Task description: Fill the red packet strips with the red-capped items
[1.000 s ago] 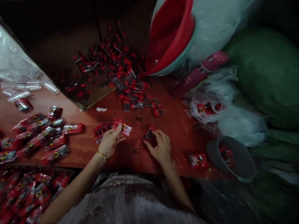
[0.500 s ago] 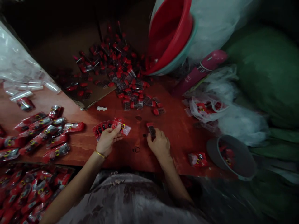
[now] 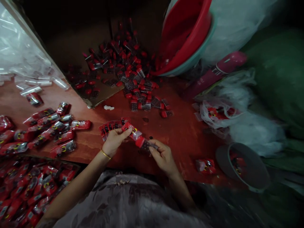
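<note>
My left hand [image 3: 117, 139] pinches a red printed plastic sleeve [image 3: 133, 130] with a clear end pointing right. Between the thumb and fingers of my right hand [image 3: 163, 155] is a small clear tube with a red cap [image 3: 145, 144]. Its red end meets the open end of the sleeve; whether it is inside, I cannot tell. Behind my left hand, a fanned row of flat red sleeves [image 3: 108, 127] lies on the table.
A pile of red-capped tubes [image 3: 140, 90] spills from a cardboard box [image 3: 103, 96]. Filled red packets [image 3: 47, 129] lie at left, with more in a box [image 3: 26, 193] below. A red basin [image 3: 187, 38], a maroon flask [image 3: 213, 74] and a grey bucket [image 3: 223, 160] stand at right.
My right hand has brought the red-capped tube up and left to the sleeve in my left hand. The whole view has shifted slightly.
</note>
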`<state>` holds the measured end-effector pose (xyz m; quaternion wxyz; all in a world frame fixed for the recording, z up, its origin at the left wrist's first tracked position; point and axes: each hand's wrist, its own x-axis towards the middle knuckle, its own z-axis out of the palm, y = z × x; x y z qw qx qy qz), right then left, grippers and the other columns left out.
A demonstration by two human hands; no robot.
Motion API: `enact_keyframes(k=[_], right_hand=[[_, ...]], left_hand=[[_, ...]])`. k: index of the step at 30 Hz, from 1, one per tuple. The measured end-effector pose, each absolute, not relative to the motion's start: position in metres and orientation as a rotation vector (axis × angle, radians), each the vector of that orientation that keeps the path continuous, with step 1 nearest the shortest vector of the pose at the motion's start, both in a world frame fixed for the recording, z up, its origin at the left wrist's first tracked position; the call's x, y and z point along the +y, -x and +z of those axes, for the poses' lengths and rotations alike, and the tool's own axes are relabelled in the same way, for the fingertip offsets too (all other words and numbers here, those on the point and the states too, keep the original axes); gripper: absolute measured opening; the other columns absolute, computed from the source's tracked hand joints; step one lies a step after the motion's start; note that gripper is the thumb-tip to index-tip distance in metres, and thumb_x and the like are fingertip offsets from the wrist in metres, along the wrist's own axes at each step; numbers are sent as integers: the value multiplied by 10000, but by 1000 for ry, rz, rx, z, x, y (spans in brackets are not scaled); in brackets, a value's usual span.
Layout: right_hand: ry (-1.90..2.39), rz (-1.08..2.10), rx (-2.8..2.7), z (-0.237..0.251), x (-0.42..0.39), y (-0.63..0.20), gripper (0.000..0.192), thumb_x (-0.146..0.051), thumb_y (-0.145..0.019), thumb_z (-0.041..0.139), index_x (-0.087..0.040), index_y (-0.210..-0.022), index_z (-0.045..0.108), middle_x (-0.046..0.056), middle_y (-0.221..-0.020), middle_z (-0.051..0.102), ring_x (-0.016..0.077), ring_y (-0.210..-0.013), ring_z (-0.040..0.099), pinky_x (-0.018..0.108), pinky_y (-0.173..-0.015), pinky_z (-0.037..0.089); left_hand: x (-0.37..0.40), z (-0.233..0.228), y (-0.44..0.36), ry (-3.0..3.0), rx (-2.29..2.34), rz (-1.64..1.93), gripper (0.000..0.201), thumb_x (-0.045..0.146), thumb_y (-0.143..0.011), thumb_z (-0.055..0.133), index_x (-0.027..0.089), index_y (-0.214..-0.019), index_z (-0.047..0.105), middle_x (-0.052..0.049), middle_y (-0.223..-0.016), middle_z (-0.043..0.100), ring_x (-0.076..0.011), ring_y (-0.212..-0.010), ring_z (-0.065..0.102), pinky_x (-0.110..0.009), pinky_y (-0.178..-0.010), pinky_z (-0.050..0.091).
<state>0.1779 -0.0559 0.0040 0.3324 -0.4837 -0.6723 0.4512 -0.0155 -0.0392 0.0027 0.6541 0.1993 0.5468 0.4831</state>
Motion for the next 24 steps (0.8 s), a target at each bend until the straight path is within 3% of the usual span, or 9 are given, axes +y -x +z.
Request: enact_keyframes(k=[9,15,20,24], right_hand=[[1241,1544,-1439,-9,-52,-171,229,-361,-801,482,-175,-871,595,-44,-535,502,71,-410,431,176,-375,333],[1219,1568,-1362,-17,-56,-155,255,-414,-853,450,-174,-867,534,-50,-537,503,56,-387,419,165,-349,292],[1236,1351,-1365,-27,-64,-135,249,-406,-898,391,-184,-883,504,-51,-594,498,42,-403,395,163,-376,312],[1124,1550,-1341,-29,-65,-128,275,-445,-889,403,-188,-852,493,-59,-577,483,38,-381,379,159,-353,290]], left_hand=[[-41,5,11,-542,1159,1090,355,395,-495,809,141,-724,714,-27,-711,700,-119,-612,593,-236,-638,471],[-45,-9,-6,-485,1091,1183,331,348,-521,808,125,-741,701,-20,-709,687,-118,-638,596,-245,-691,464],[-49,-14,-12,-451,1075,1291,342,393,-560,786,115,-722,670,-13,-663,668,-89,-576,573,-205,-605,461],[-52,-12,-10,-470,1001,1248,408,511,-708,634,116,-808,633,-28,-638,657,-89,-388,510,-216,-379,426]])
